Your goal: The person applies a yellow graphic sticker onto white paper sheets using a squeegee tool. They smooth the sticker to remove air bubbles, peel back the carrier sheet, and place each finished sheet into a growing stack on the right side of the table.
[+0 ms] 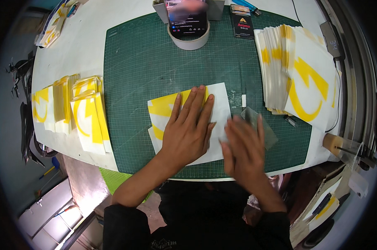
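A white sheet with yellow printed shapes lies slightly tilted on the green cutting mat. Another sheet's edge peeks out beneath its left side. My left hand rests flat on the sheet, fingers stretched toward its far edge. At the sheet's right edge is my right hand, blurred by motion, with its thumb apart from the fingers and nothing seen in it. Just beyond the right hand, a clear plastic piece lies on the mat, partly covered by the fingers.
Stacks of yellow-and-white sheets stand at left and right. A phone leans in a tape roll at the back, near a dark small box and a blue lighter. A small cutter lies by the right stack.
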The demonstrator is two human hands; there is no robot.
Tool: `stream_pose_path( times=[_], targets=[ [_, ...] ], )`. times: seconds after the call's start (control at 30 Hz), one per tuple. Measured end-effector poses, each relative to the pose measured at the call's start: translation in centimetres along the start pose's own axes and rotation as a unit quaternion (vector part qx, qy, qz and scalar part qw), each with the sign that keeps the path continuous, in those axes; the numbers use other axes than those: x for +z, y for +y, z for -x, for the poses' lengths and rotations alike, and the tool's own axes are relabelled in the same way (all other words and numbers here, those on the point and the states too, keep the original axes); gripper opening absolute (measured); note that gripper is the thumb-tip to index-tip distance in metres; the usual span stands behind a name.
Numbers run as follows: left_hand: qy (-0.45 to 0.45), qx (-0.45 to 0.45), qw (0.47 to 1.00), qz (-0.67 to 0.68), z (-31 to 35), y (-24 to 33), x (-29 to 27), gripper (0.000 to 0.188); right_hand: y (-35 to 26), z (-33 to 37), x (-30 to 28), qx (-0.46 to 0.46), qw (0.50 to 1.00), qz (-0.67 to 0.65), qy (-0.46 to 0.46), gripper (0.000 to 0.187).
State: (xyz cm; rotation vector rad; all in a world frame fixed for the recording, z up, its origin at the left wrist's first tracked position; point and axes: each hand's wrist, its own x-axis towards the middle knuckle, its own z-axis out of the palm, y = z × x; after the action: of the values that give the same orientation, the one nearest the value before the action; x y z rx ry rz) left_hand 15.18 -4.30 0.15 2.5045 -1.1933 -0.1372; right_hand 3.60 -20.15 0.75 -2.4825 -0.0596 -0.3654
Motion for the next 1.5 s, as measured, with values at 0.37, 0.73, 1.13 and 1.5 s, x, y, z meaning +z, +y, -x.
stream_pose_path(
  times=[0.37,0.73,1.13,1.5],
  targets=[
    [0.009,-0.014,0.999,0.028,0.2,-0.5,0.7,0.065,4.0,-5.8,2.5,-0.066,0.991,0.072,-0.092,0.06],
    [-0.017,-0.023,1.0,0.005,0.2,-0.3,0.8,0.065,3.8,-5.7,2.4,-0.048,0.99,0.076,-0.112,0.065],
    [-0.011,-0.02,1.0,-0.004,-0.1,-0.5,0.5,0.065,3.5,-6.3,1.9,-0.046,0.987,0.089,-0.129,0.06],
    [-0.032,0.0,0.999,0.003,0.3,-1.0,-0.4,0.079,3.2,-6.5,2.1,-0.041,0.987,0.107,-0.114,0.054]
  ],
)
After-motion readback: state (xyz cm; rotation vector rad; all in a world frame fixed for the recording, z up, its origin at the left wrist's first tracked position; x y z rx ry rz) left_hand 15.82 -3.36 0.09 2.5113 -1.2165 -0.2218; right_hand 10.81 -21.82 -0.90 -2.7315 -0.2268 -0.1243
